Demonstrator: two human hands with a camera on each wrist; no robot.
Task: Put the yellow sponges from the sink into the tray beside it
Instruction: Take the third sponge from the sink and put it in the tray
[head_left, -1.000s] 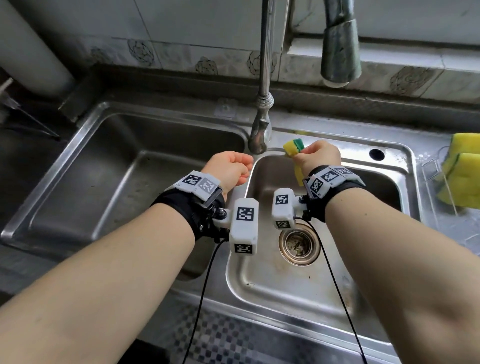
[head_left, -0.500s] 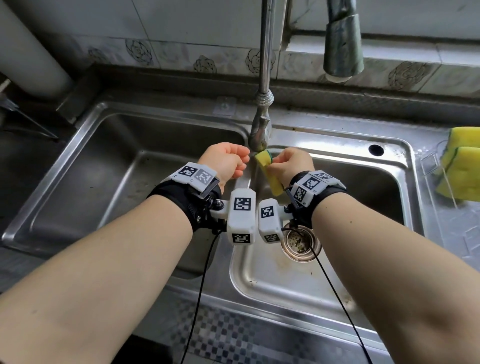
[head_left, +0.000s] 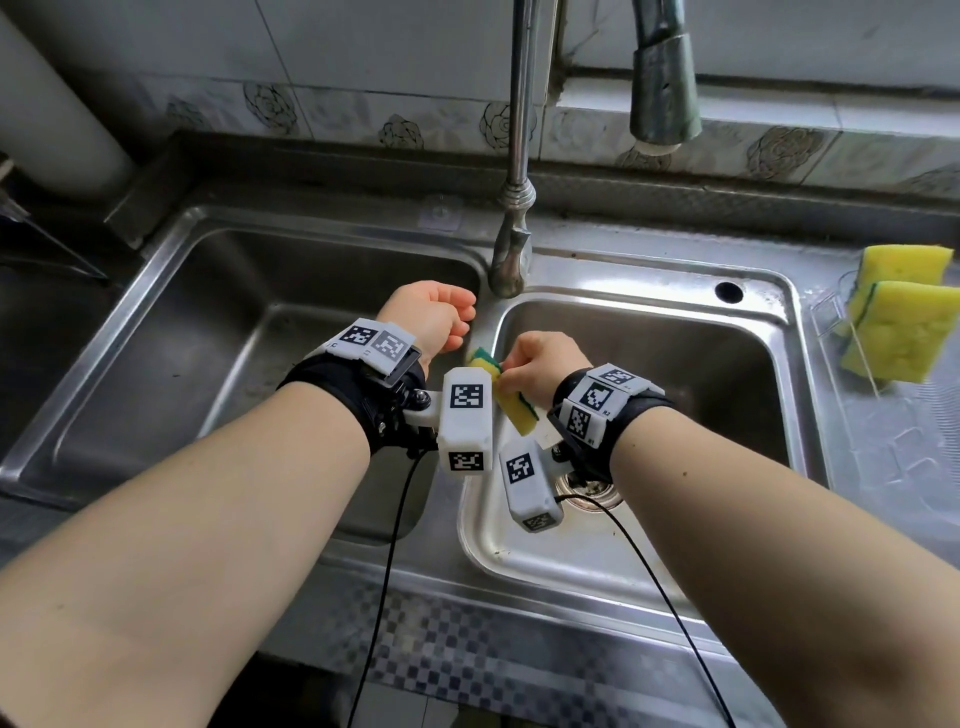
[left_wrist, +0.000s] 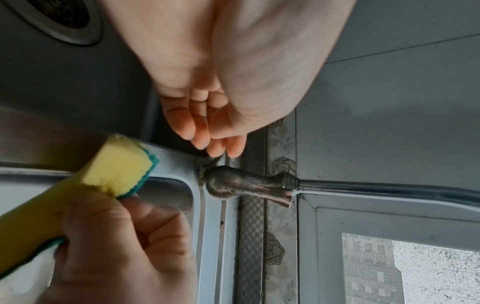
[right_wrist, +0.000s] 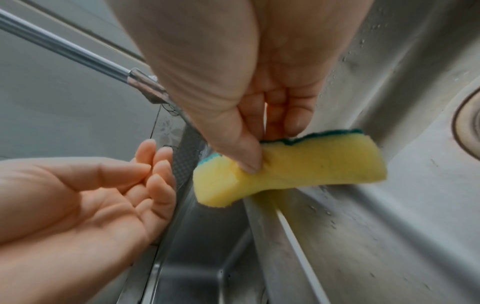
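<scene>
My right hand (head_left: 524, 364) (right_wrist: 262, 152) pinches a yellow sponge with a green scouring side (head_left: 511, 408) (right_wrist: 291, 170) (left_wrist: 78, 185) between thumb and fingers, above the left edge of the right sink basin (head_left: 727, 415). Just to its left my left hand (head_left: 441, 317) (left_wrist: 215, 131) (right_wrist: 116, 195) hovers near the divider between the basins, fingers relaxed, palm empty. Two more yellow sponges (head_left: 901, 322) lie in the clear tray (head_left: 831, 312) at the right of the sink.
A tall tap pipe (head_left: 517, 208) rises from the divider just behind my hands, and a spray head (head_left: 662, 88) hangs above the right basin. The left basin (head_left: 234, 364) holds nothing. A drain (head_left: 592, 488) sits under my right wrist.
My right hand has carried the sponge left and down, from near the back rim of the right basin to the divider beside my left hand. The left hand has barely moved.
</scene>
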